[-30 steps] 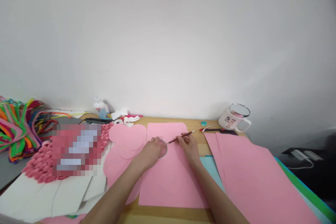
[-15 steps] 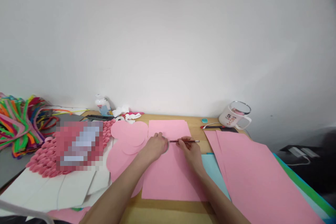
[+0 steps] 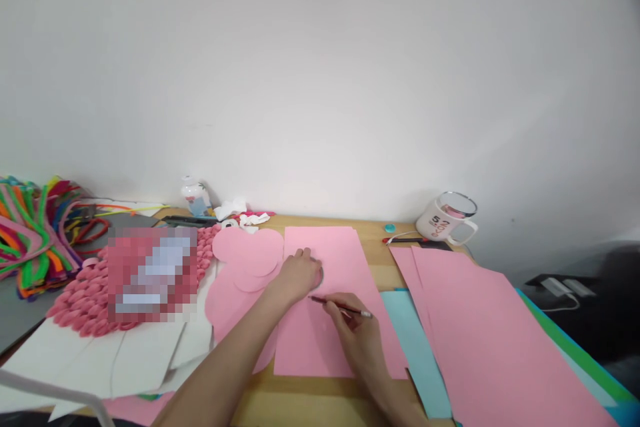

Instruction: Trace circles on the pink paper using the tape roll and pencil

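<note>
A sheet of pink paper [image 3: 345, 247] lies in front of me on the wooden table. My left hand [image 3: 301, 273] holds a small round disc [image 3: 319, 277] down against this sheet, fingers bent over it; most of the disc is hidden under the hand. In my right hand [image 3: 357, 327] is a dark pencil [image 3: 345, 306], pinched near its point. Its tip is at the paper, just below the disc. Left of the sheet lie overlapping pink paper circles [image 3: 235, 300], partly under my left forearm.
A white mug [image 3: 440, 221] stands back right, near a red-and-black pen [image 3: 405, 240]. More pink sheets [image 3: 490, 327] and light blue paper [image 3: 413, 340] lie right. Leftward are a pink petal-covered piece [image 3: 83, 300], white sheets [image 3: 135, 360], colourful pipe cleaners [image 3: 37, 233] and a white bottle [image 3: 195, 197].
My right hand has moved down and toward me with the pencil, from the disc's right side to below it. My left hand stays on the disc.
</note>
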`<state>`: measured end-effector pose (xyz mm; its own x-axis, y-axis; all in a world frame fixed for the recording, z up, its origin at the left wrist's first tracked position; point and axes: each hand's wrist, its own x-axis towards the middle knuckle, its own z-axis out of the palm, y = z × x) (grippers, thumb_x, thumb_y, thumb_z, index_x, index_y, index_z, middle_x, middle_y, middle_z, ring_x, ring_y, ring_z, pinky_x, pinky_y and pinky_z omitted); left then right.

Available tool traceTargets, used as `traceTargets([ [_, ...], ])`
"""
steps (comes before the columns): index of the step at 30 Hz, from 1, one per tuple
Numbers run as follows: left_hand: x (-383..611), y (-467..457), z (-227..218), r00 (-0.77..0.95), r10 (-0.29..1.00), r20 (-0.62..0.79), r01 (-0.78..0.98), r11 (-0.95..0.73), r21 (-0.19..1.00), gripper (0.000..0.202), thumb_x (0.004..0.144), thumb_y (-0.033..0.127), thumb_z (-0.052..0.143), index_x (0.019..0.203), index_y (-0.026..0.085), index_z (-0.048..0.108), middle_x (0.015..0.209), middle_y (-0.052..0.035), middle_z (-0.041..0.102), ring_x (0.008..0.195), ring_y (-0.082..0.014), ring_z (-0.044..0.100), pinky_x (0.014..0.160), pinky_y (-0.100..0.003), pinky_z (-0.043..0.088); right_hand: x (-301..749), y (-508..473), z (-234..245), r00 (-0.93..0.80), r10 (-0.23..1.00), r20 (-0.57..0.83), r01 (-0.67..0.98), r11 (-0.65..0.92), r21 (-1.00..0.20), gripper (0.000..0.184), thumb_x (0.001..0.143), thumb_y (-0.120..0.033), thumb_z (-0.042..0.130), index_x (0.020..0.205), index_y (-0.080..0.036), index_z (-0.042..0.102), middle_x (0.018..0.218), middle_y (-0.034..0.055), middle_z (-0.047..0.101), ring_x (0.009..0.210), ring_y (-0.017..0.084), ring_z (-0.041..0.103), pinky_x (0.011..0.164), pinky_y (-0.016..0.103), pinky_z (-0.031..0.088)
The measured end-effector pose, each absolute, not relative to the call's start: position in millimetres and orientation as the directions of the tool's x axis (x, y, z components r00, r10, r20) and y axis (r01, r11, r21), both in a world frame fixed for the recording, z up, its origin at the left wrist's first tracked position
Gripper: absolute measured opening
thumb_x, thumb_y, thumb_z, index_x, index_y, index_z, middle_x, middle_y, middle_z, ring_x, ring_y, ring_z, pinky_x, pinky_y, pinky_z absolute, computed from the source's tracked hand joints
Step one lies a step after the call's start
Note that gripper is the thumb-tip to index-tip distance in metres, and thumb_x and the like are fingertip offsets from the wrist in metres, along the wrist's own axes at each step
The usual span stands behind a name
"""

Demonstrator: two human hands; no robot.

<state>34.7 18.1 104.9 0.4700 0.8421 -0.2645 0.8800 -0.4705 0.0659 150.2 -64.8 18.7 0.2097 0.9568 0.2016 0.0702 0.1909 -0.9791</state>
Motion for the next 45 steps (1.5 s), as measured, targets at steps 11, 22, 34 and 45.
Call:
traceTargets([
  [11, 33.0, 28.6, 98.0, 0.489, 0.83, -0.269, 0.866, -0.498, 0.04, 0.034, 0.079, 0.015, 0.048, 0.11, 0.019, 0.062, 0.11, -0.013, 0.054, 0.103, -0.026, 0.052, 0.078, -0.037, 0.049, 142.0, -76.1, 15.7, 0.137, 0.931, 0.339, 0.219, 0.305, -0.927, 0.023, 0.085, -0.037, 0.058, 0.089, -0.021, 0.073, 0.073, 0.0066, 0.07, 0.062, 0.018, 0.064, 0.056, 0.027, 0.054],
  [22, 32.7, 30.0, 95.6, 0.504, 0.828, -0.247, 0.857, -0.515, 0.022, 0.032, 0.08, 0.017, 0.048, 0.109, 0.017, 0.061, 0.107, -0.0145, 0.055, 0.104, -0.0274, 0.053, 0.077, -0.039, 0.05, 136.5, -66.2, 17.0, 0.055, 0.899, 0.434, 0.357, 0.388, -0.85, 0.023, 0.087, -0.031, 0.053, 0.088, -0.021, 0.074, 0.06, 0.0018, 0.059, 0.046, 0.012, 0.048, 0.047, 0.023, 0.042],
  [34, 31.4, 31.1, 91.5, 0.521, 0.82, -0.236, 0.846, -0.533, 0.013, 0.028, 0.082, 0.02, 0.048, 0.107, 0.017, 0.061, 0.106, -0.0138, 0.055, 0.101, -0.0272, 0.053, 0.075, -0.039, 0.05, 165.8, -66.3, 18.3, 0.116, 0.936, 0.334, 0.323, 0.282, -0.903, 0.026, 0.085, -0.037, 0.056, 0.09, -0.018, 0.074, 0.078, 0.0089, 0.072, 0.069, 0.019, 0.067, 0.063, 0.027, 0.055],
  [45, 32.1, 35.2, 92.4, 0.52, 0.813, -0.262, 0.84, -0.542, -0.016, 0.032, 0.076, 0.02, 0.054, 0.107, 0.018, 0.059, 0.106, -0.0133, 0.054, 0.103, -0.0274, 0.053, 0.076, -0.037, 0.049, 160.5, -79.0, 19.1, 0.067, 0.897, 0.436, 0.415, 0.373, -0.83, 0.019, 0.088, -0.028, 0.053, 0.086, -0.018, 0.069, 0.073, 0.0063, 0.069, 0.062, 0.016, 0.065, 0.056, 0.022, 0.053],
])
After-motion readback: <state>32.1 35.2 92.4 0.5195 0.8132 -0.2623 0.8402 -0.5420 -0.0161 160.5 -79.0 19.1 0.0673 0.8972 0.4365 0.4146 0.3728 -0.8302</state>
